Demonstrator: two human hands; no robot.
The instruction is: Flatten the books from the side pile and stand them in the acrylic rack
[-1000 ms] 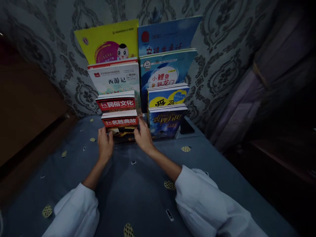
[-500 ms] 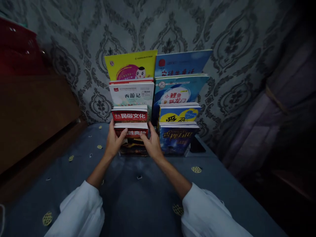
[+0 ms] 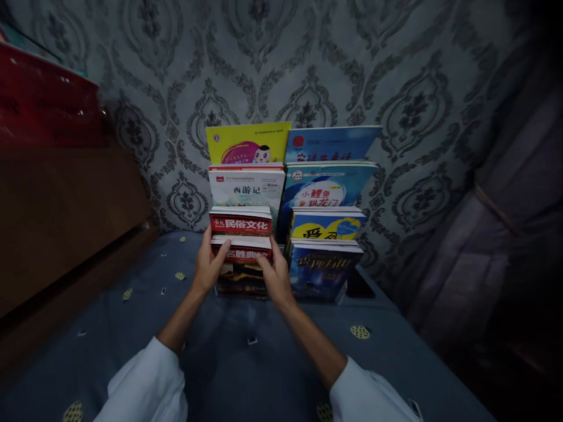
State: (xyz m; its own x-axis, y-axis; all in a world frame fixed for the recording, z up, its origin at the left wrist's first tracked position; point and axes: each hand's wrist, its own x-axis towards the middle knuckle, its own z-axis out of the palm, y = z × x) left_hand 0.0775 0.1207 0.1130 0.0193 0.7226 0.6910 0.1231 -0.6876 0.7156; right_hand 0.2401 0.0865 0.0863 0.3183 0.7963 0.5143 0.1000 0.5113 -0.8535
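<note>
The front-left book (image 3: 241, 278), dark with a red title band, stands upright in the lowest tier of the left column. My left hand (image 3: 208, 265) grips its left edge, thumb on the cover and fingers behind. On its right edge my right hand (image 3: 275, 274) does the same, its thumb partly over the title. Right behind stands a red-titled book (image 3: 241, 224). Farther back are a white book (image 3: 246, 187) and a yellow book (image 3: 250, 140). The right column holds a dark blue book (image 3: 323, 272), a blue and yellow book (image 3: 328, 224), a teal book (image 3: 329, 184) and a tall blue book (image 3: 332, 143).
The blue patterned cloth (image 3: 229, 363) spreads under the books. Behind them rises a patterned wall (image 3: 259, 76). A dark flat object (image 3: 359, 284) lies right of the books. At left is a wooden cabinet (image 3: 74, 217) with a red bag (image 3: 48, 99); a tied curtain (image 3: 466, 258) hangs at right.
The view has tilted up, so the books and hands sit lower and slightly farther right in the picture. Both hands keep their hold on the front-left book.
</note>
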